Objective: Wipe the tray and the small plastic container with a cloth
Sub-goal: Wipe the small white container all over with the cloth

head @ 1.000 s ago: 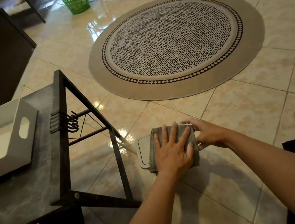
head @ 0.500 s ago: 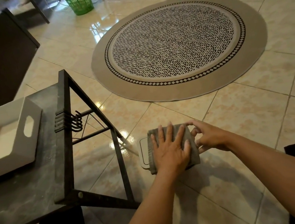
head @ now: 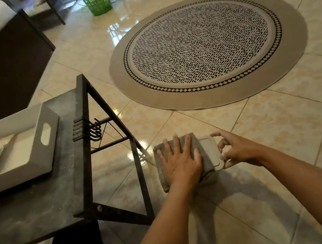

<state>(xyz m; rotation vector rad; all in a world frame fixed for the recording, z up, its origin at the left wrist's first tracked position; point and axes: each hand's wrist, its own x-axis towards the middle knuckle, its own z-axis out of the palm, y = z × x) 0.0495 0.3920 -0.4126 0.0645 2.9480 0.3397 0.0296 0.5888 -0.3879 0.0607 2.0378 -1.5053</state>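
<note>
A: cloth (head: 164,165) has slid left since the last frame, container (head: 211,151) lid now bare on its right end

B: I see left hand (head: 180,159) flat on cloth, fingers spread, gripping nothing. Right hand (head: 235,147) loosely pinches container's right edge on the floor (head: 263,126). Long axis runs left-right; tray (head: 39,150) waits on table (head: 31,207)

L hand (head: 180,159) flat on cloth (head: 166,176), pressing it onto container (head: 211,151) on the floor (head: 263,126). R hand (head: 238,147) steadies container's right edge w/ fingertips. Tray (head: 33,117) on table (head: 32,209), left; round rug (head: 207,50) beyond.
</note>
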